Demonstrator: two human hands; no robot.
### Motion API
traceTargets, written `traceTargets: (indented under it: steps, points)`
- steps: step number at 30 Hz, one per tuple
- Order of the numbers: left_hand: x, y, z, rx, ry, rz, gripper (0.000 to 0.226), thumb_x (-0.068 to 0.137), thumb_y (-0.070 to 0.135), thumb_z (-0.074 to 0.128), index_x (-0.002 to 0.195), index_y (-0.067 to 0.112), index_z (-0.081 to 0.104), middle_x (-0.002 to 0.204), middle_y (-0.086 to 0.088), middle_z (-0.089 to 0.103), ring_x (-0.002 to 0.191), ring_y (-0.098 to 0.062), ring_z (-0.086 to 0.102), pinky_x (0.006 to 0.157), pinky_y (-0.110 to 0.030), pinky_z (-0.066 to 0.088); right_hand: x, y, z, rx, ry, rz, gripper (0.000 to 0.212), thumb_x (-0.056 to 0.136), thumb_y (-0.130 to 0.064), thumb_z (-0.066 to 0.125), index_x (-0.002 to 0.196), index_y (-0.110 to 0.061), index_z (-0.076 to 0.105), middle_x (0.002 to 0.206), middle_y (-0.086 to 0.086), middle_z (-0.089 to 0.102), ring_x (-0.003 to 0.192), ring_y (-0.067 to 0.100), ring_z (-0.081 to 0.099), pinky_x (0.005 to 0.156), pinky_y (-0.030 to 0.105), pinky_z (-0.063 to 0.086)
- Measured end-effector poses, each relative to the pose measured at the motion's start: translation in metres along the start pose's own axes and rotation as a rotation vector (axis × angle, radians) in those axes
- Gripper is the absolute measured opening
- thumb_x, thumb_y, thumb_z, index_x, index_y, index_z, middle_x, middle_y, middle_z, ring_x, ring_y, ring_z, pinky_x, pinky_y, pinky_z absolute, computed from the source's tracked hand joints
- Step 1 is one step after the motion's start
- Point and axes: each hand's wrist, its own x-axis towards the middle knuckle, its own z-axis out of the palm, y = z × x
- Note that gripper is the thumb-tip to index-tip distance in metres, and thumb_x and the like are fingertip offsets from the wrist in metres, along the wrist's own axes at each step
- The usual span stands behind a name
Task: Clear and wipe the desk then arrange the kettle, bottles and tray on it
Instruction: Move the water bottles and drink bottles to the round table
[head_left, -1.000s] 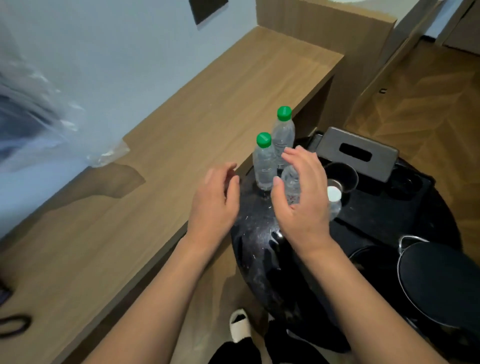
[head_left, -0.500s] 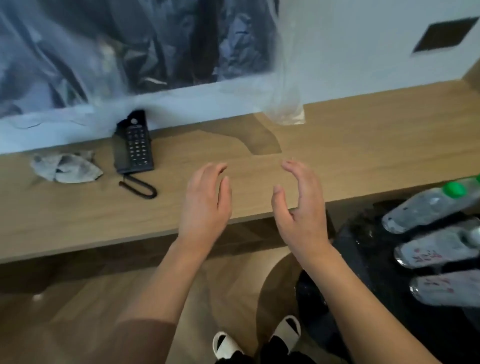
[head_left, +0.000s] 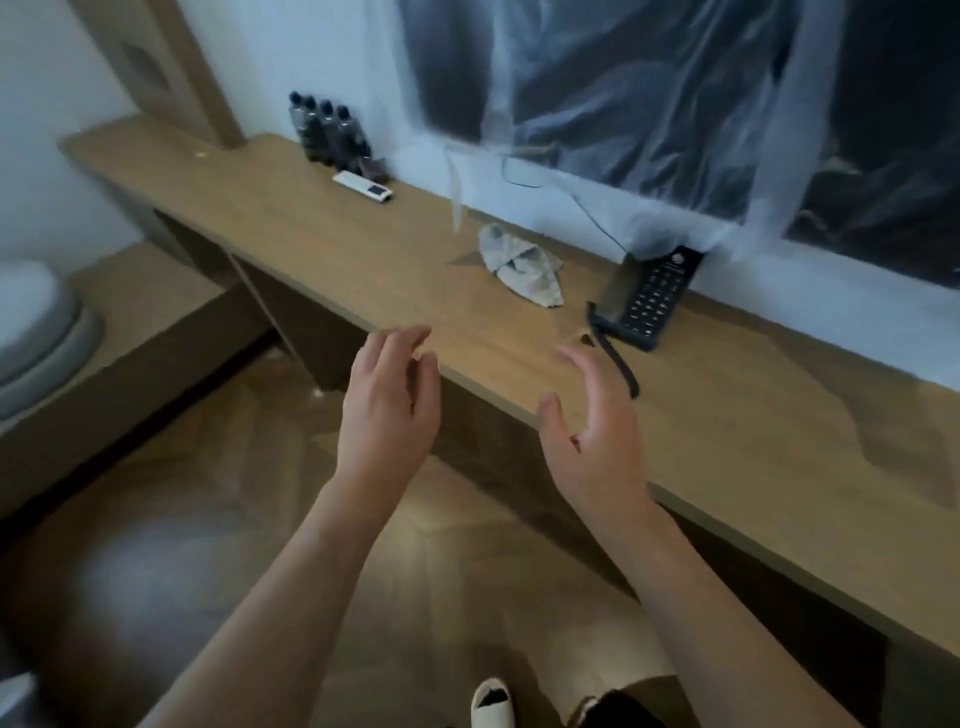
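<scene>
Left hand (head_left: 387, 410) and right hand (head_left: 592, 431) are held empty, fingers loose, before the table (head_left: 322, 249), apparently readied for the crumpled cloth (head_left: 524, 267).

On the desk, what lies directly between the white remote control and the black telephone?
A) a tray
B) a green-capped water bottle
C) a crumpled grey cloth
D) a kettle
C: the crumpled grey cloth lies on the desk, with the white remote control to its left and the black telephone to its right.
</scene>
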Motion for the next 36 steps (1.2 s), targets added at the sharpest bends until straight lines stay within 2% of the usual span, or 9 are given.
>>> traceTargets:
  steps: [2,8,10,12,15,18,26,32,36]
  points:
    - [0.0,-0.026,-0.032,0.049,0.077,-0.069,0.026,0.102,0.015,0.054,0.126,0.009,0.061,0.115,0.006,0.056,0.107,-0.013,0.057,0.092,-0.032,0.05,0.011,-0.019,0.034,0.052,-0.08,-0.07,0.036,0.094,-0.015,0.055,0.13,-0.007,0.054,0.124,0.002,0.058,0.119,-0.006,0.046,0.101,0.009,0.033]
    - [-0.003,-0.09,-0.092,0.182,0.241,-0.25,0.024,0.1,0.011,0.056,0.123,0.006,0.062,0.114,0.001,0.059,0.107,-0.009,0.053,0.091,-0.007,0.034,0.037,-0.055,0.123,0.178,-0.322,-0.154,0.037,0.094,-0.011,0.056,0.131,-0.014,0.054,0.126,-0.008,0.054,0.121,-0.006,0.045,0.102,0.008,0.033]
    - [0.0,-0.11,-0.103,0.225,0.265,-0.288,0.024,0.1,0.01,0.056,0.122,0.006,0.062,0.113,0.001,0.059,0.107,-0.009,0.053,0.094,-0.01,0.036,0.049,-0.06,0.153,0.206,-0.39,-0.166,0.038,0.094,-0.01,0.057,0.131,-0.016,0.053,0.128,-0.009,0.053,0.123,-0.002,0.046,0.105,0.013,0.036]
    - [0.009,-0.125,-0.112,0.267,0.29,-0.326,0.024,0.099,0.01,0.056,0.122,0.006,0.062,0.114,-0.001,0.06,0.108,-0.013,0.056,0.096,-0.02,0.039,0.064,-0.064,0.18,0.238,-0.431,-0.187,0.038,0.093,-0.01,0.057,0.131,-0.015,0.054,0.128,-0.007,0.055,0.123,-0.001,0.047,0.106,0.014,0.036]
    - [0.038,-0.141,-0.121,0.301,0.321,-0.358,0.024,0.1,0.012,0.055,0.123,0.008,0.062,0.114,0.002,0.059,0.109,-0.014,0.056,0.096,-0.025,0.043,0.097,-0.07,0.211,0.277,-0.475,-0.213,0.038,0.093,-0.014,0.055,0.131,-0.016,0.054,0.129,-0.006,0.055,0.122,-0.002,0.047,0.103,0.008,0.034]
    - [0.08,-0.153,-0.131,0.328,0.352,-0.336,0.026,0.101,0.014,0.055,0.125,0.01,0.061,0.116,0.001,0.06,0.11,-0.015,0.057,0.097,-0.036,0.049,0.136,-0.074,0.236,0.319,-0.508,-0.217,0.039,0.094,-0.016,0.056,0.133,-0.02,0.052,0.128,-0.012,0.052,0.121,-0.009,0.043,0.101,0.004,0.032]
    - [0.145,-0.194,-0.145,0.348,0.438,-0.357,0.027,0.101,0.018,0.053,0.127,0.012,0.06,0.116,0.004,0.059,0.11,-0.013,0.057,0.095,-0.035,0.051,0.202,-0.083,0.305,0.37,-0.569,-0.283,0.038,0.094,-0.012,0.058,0.131,-0.021,0.052,0.125,-0.017,0.049,0.119,-0.012,0.042,0.098,0.002,0.031]
    - [0.171,-0.26,-0.171,0.361,0.479,-0.445,0.027,0.102,0.016,0.054,0.127,0.01,0.061,0.116,0.0,0.06,0.11,-0.013,0.058,0.094,-0.036,0.053,0.226,-0.096,0.383,0.365,-0.672,-0.29,0.039,0.095,-0.014,0.058,0.132,-0.022,0.051,0.127,-0.018,0.048,0.123,-0.011,0.041,0.104,0.007,0.033]
    - [0.197,-0.323,-0.201,0.384,0.485,-0.459,0.027,0.102,0.017,0.053,0.127,0.01,0.061,0.117,0.0,0.061,0.111,-0.013,0.057,0.096,-0.037,0.052,0.241,-0.117,0.451,0.356,-0.719,-0.294,0.038,0.097,-0.017,0.057,0.133,-0.025,0.05,0.124,-0.03,0.042,0.122,-0.017,0.037,0.102,0.007,0.035]
